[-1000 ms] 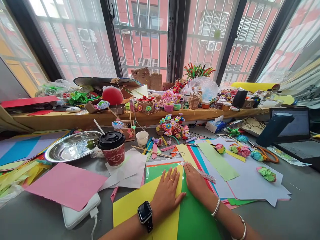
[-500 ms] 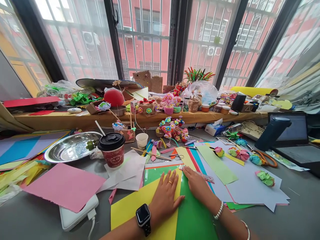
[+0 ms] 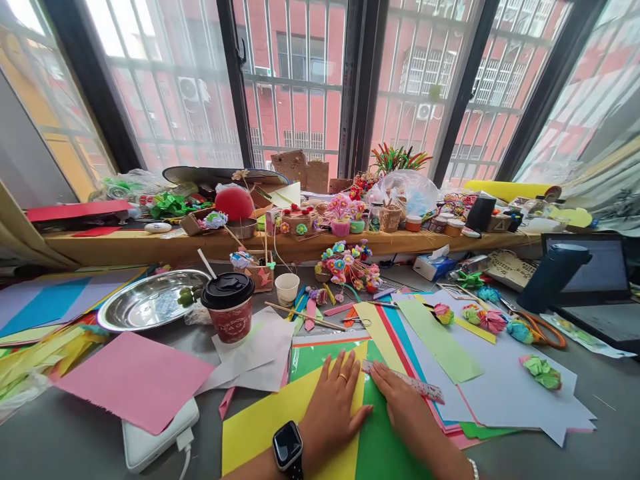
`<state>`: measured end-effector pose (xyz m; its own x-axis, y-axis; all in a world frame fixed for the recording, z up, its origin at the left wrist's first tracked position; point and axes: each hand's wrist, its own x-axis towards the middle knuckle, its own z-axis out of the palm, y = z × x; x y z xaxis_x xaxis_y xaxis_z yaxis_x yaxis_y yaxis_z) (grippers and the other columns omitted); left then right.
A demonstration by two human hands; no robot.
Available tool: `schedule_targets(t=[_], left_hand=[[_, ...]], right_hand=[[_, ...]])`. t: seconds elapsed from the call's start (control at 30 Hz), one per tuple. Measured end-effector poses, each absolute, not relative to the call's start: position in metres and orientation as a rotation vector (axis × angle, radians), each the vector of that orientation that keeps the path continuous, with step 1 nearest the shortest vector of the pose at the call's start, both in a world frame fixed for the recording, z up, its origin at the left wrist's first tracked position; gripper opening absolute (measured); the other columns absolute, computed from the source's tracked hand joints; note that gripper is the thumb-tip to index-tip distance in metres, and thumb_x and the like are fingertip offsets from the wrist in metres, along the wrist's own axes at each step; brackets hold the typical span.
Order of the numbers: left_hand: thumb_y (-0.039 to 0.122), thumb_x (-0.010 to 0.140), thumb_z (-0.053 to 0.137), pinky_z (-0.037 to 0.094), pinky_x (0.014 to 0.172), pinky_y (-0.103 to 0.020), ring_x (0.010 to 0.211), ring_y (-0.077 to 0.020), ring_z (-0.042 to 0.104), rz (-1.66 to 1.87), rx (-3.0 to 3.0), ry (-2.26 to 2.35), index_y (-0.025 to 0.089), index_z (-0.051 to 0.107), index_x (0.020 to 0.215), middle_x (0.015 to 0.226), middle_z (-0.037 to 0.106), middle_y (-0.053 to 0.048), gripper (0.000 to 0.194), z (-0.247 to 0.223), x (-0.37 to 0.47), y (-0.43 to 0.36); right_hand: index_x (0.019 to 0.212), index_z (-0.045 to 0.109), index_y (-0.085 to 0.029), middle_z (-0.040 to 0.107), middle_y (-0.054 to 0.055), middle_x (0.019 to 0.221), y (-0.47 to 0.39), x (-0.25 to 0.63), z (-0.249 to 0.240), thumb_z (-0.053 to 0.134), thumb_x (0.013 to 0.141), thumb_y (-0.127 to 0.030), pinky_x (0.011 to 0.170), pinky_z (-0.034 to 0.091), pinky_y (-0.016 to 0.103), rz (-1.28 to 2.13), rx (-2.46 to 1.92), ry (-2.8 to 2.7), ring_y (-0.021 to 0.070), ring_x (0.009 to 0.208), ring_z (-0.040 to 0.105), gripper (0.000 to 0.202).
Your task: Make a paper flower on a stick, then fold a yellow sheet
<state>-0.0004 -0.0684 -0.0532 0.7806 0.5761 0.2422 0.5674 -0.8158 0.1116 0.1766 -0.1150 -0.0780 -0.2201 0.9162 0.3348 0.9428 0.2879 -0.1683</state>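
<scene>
My left hand (image 3: 336,410) lies flat with fingers spread on a yellow sheet (image 3: 270,427), a ring on one finger and a black watch at the wrist. Under the yellow sheet is a green sheet (image 3: 387,437). My right hand (image 3: 400,397) rests over the green sheet, beside the yellow sheet's right edge, its fingers close together on a patterned strip like a ruler (image 3: 425,389). The strip sticks out to the right from under that hand.
A lidded cup (image 3: 230,317), a steel plate (image 3: 113,313) and pink paper (image 3: 135,380) over a white device are on the left. Light green paper (image 3: 440,337), paper flowers (image 3: 543,372) and orange-handled scissors (image 3: 547,332) lie right. A laptop (image 3: 590,273) is far right.
The view has shifted a little. My right hand has moved slightly down and right relative to the yellow sheet, and the patterned strip with it. My left hand stays flat on the sheet.
</scene>
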Motion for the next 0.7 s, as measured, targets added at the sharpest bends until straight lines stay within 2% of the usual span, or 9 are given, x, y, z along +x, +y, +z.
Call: schedule_targets(t=[0.17, 0.33, 0.57, 0.7], left_hand=[[0.051, 0.084, 0.025, 0.020, 0.100, -0.049, 0.126, -0.0284, 0.019, 0.383, 2.886, 0.948, 0.018, 0.017, 0.134, 0.139, 0.023, -0.009, 0.061, -0.051, 0.000, -0.069], [0.052, 0.083, 0.024, 0.019, 0.101, -0.049, 0.127, -0.0279, 0.018, 0.365, 2.864, 0.959, 0.017, 0.018, 0.134, 0.139, 0.023, -0.008, 0.062, -0.051, 0.000, -0.070], [0.052, 0.083, 0.025, 0.019, 0.101, -0.047, 0.127, -0.0275, 0.018, 0.391, 2.886, 0.956, 0.017, 0.018, 0.134, 0.139, 0.023, -0.009, 0.062, -0.053, -0.001, -0.068], [0.052, 0.084, 0.022, 0.018, 0.100, -0.049, 0.127, -0.0288, 0.017, 0.358, 2.890, 0.946, 0.015, 0.020, 0.133, 0.139, 0.023, -0.010, 0.062, -0.051, 0.000, -0.069]], right_hand=[[0.116, 0.051, -0.013, 0.049, 0.010, 0.121, -0.097, 0.174, -0.073, 0.032, 0.061, 0.004, 0.090, 0.042, 0.032, -0.164, -1.758, -2.173, 0.0189, 0.111, 0.045, 0.061], [0.117, 0.049, -0.013, 0.046, 0.009, 0.123, -0.088, 0.172, -0.062, 0.030, 0.066, 0.002, 0.092, 0.038, 0.032, -0.064, -1.767, -2.134, 0.0175, 0.113, 0.043, 0.056], [0.113, 0.054, -0.013, 0.052, 0.010, 0.117, -0.113, 0.172, -0.078, 0.033, 0.060, 0.003, 0.086, 0.045, 0.030, -0.145, -1.733, -2.219, 0.0201, 0.106, 0.050, 0.059], [0.114, 0.053, -0.010, 0.051, 0.012, 0.118, -0.110, 0.169, -0.076, 0.032, 0.059, 0.004, 0.088, 0.044, 0.031, -0.167, -1.732, -2.215, 0.0204, 0.108, 0.048, 0.060]])
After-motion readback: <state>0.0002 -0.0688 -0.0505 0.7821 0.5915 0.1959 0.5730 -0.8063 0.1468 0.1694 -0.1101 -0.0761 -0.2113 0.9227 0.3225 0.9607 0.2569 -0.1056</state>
